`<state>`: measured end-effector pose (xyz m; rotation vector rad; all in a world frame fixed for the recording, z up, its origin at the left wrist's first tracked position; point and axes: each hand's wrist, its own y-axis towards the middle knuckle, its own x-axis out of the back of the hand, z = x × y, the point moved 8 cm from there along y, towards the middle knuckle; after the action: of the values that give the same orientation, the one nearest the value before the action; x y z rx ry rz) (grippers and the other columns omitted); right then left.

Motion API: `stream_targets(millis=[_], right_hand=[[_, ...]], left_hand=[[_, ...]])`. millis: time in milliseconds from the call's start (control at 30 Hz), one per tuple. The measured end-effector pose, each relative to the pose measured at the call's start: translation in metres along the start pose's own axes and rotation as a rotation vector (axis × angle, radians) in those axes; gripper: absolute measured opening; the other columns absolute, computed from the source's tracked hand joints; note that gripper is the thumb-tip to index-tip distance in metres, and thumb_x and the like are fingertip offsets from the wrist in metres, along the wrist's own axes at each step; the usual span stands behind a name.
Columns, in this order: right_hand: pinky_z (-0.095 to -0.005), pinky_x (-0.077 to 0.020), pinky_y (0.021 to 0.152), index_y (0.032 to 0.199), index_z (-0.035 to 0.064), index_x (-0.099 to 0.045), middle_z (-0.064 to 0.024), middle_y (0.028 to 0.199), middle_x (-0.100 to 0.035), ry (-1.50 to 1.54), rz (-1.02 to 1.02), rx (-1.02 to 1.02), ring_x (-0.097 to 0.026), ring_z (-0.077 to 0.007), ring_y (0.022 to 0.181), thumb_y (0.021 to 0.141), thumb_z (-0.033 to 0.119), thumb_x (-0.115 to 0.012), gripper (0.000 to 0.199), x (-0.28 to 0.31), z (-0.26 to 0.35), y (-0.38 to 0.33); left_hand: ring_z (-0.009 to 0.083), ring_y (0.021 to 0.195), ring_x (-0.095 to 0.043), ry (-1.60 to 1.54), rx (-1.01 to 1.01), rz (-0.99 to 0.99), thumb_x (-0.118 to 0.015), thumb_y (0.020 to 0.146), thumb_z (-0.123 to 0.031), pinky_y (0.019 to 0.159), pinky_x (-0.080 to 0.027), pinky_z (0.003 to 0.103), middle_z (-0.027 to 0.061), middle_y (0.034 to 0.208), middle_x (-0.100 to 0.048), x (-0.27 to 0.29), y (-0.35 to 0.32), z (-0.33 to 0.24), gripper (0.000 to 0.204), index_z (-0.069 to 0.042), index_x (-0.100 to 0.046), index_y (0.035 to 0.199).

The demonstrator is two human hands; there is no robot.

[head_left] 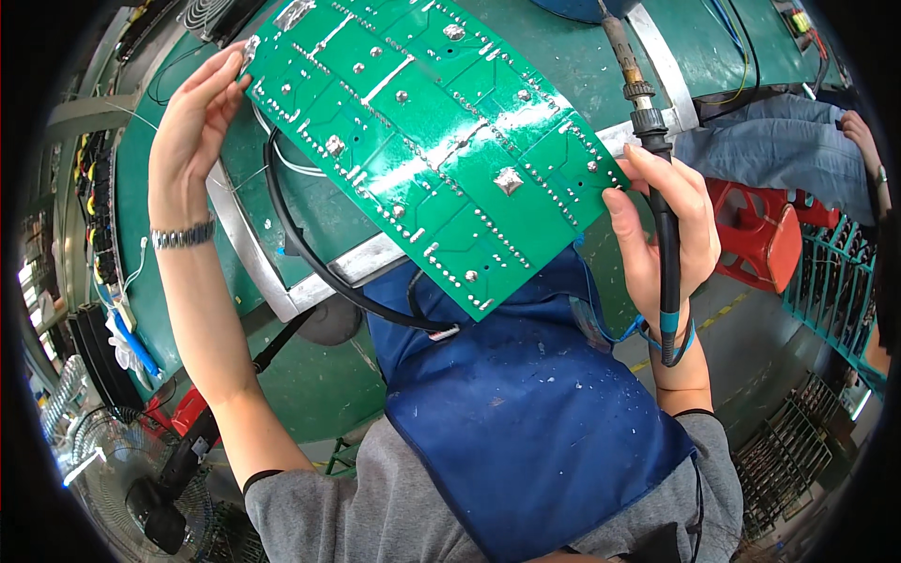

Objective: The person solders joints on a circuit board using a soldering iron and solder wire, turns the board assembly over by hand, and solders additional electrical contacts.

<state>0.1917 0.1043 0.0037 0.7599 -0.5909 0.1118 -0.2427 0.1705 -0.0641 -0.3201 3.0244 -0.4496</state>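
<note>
Both hands are closed on one thing: the left hand point(199, 117) pinches its far left edge, and the right hand point(671, 220) holds its right corner between thumb and forefinger. That thing is a large rectangular green circuit board point(441, 178), raised above the workbench and slanting across the view, its face dotted with rows of silvery solder joints and a few larger solder blobs. Tucked in the right hand too is a slim black-handled soldering iron point(667, 244), its metal end pointing to the upper edge; exactly how the other fingers grip it, I cannot tell. Beneath the board, a silver metal frame point(371, 258) rests on the green-topped workbench point(155, 272), and a thick black cable point(319, 267) curves past its left corner. Nearer the body hangs a dark blue apron point(535, 403) with pale specks. A segmented metal bracelet point(183, 235) circles the left wrist. Farther right, a red plastic stool point(774, 244) stands near a co-worker's blue-grey trousers point(760, 141); a black caged fan point(141, 479) is at lower left.
</note>
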Motion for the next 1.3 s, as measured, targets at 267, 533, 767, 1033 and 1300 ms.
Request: stream_targets(millis=[267,533,767,1033,1300], right_hand=[[-0.0331,-0.0557,0.076,0.117,0.0029,-0.066,-0.0133,0.105,-0.071,0.02,0.061,0.057,-0.068,-0.0253,0.088,0.073,-0.001,-0.082,0.047,0.009,0.003,0.006],[-0.0329,-0.0561,0.073,0.114,-0.0023,-0.065,-0.017,0.104,-0.072,0.093,0.12,0.108,-0.069,-0.0253,0.085,0.084,0.007,-0.076,0.033,0.027,-0.005,0.014],[-0.03,-0.0588,0.073,0.13,-0.0068,-0.045,-0.024,0.113,-0.062,0.272,0.141,-0.234,-0.07,-0.0238,0.087,0.099,0.026,-0.061,0.048,0.056,-0.025,0.014],[-0.0221,-0.0386,0.042,0.098,-0.0051,-0.063,-0.0091,0.063,-0.061,0.361,0.166,-0.23,-0.052,-0.0105,0.045,0.097,0.039,-0.058,0.045,0.081,-0.034,0.037],[-0.027,-0.0391,0.045,0.084,-0.0014,-0.067,-0.0101,0.062,-0.063,0.384,0.425,0.002,-0.051,-0.0148,0.044,0.088,0.026,-0.056,0.03,0.067,-0.023,0.067]], left_hand=[[0.0083,0.094,-0.063,0.139,-0.123,-0.088,-0.065,0.097,-0.018,0.082,-0.053,0.022,0.004,0.111,-0.068,-0.014,0.001,-0.006,0.034,0.0,-0.063,0.126],[0.0155,0.108,-0.062,0.973,-0.414,-0.203,-0.06,0.098,-0.012,0.091,-0.05,0.029,0.0068,0.117,-0.066,-0.038,-0.086,-0.01,0.026,-0.003,-0.066,0.122],[0.0187,0.094,-0.064,1.092,-0.537,-0.204,-0.064,0.094,-0.009,0.084,-0.049,0.03,0.0104,0.104,-0.066,-0.06,-0.118,-0.012,0.017,0.0,-0.069,0.108],[0.004,0.062,-0.043,0.934,-0.297,-0.309,-0.058,0.099,-0.008,0.056,-0.032,0.021,-0.0019,0.07,-0.053,-0.037,-0.16,-0.014,0.017,0.004,-0.061,0.087],[0.0143,0.064,-0.046,0.413,-0.39,-0.042,-0.062,0.085,-0.029,0.056,-0.034,0.028,0.0068,0.075,-0.054,-0.145,-0.188,-0.03,0.027,-0.002,-0.059,0.079]])
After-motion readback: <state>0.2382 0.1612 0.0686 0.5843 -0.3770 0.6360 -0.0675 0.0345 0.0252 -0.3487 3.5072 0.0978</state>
